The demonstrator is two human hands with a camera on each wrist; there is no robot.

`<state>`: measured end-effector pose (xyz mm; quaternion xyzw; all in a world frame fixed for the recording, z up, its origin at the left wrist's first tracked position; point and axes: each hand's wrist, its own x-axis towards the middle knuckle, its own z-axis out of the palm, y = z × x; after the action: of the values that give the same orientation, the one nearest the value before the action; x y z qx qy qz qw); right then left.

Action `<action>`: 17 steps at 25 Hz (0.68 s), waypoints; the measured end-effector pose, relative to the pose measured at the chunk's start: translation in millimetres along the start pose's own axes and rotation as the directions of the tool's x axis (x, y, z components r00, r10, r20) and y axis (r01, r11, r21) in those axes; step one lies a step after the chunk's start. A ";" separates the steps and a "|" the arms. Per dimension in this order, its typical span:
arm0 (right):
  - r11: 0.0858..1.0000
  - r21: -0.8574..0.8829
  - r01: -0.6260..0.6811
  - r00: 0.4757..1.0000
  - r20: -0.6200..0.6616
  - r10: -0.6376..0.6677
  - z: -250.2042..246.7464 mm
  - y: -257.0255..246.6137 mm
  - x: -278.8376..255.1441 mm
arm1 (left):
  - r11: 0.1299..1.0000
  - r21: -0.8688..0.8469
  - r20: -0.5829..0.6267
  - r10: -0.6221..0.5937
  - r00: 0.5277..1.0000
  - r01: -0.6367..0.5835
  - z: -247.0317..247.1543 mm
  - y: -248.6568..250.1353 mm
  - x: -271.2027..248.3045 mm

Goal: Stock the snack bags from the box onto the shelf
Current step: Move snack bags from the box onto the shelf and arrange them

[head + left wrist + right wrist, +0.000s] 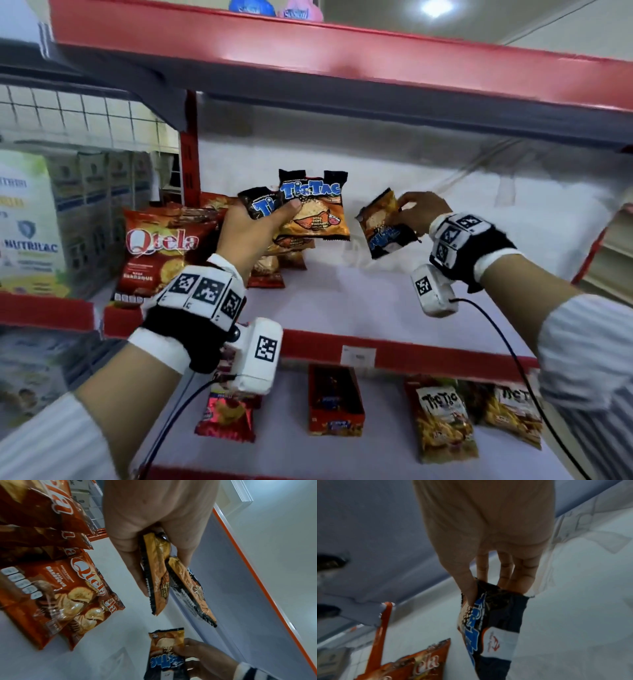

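My left hand (pixel 255 224) grips two black-and-orange Tic Tac snack bags (pixel 313 209) above the white middle shelf (pixel 359 294); the left wrist view shows both bags (pixel 158 573) edge-on between thumb and fingers. My right hand (pixel 416 209) pinches a third Tic Tac bag (pixel 385 224) by its edge, held tilted over the shelf to the right of the others. In the right wrist view this bag (pixel 489 626) hangs from the fingertips. More small orange bags (pixel 274 263) lie on the shelf under my left hand. The box is out of view.
Red Qtela chip bags (pixel 157 246) stand at the shelf's left, with a red upright post (pixel 190 147) behind. A red-edged shelf (pixel 342 58) hangs overhead. The lower shelf holds a red carton (pixel 334 401), Tic Tic bags (pixel 443 418) and a red bag (pixel 227 416). Boxed goods (pixel 30 222) fill the left bay.
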<state>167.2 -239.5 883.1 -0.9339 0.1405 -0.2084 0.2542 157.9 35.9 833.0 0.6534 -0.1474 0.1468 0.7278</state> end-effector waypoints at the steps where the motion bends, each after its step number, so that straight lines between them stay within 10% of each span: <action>1: 0.999 -0.044 0.005 0.999 0.038 -0.003 7.1 2.0 17.7 | 1.000 -0.004 -0.008 0.022 1.000 -0.022 4.7 3.2 8.1; 13: 0.945 0.199 -0.259 0.890 0.430 0.153 94.8 50.2 94.3 | 0.994 0.108 0.038 -0.018 0.999 0.014 51.4 -17.5 45.0; 17: 0.950 0.212 -0.231 0.915 0.379 0.139 76.1 46.4 84.7 | 0.991 0.133 0.061 -0.041 0.997 0.033 60.1 -25.0 47.5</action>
<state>269.0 -277.6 825.6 -0.8985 0.1525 -0.0252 0.4109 210.1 -25.4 835.7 0.7071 -0.1482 0.1220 0.6805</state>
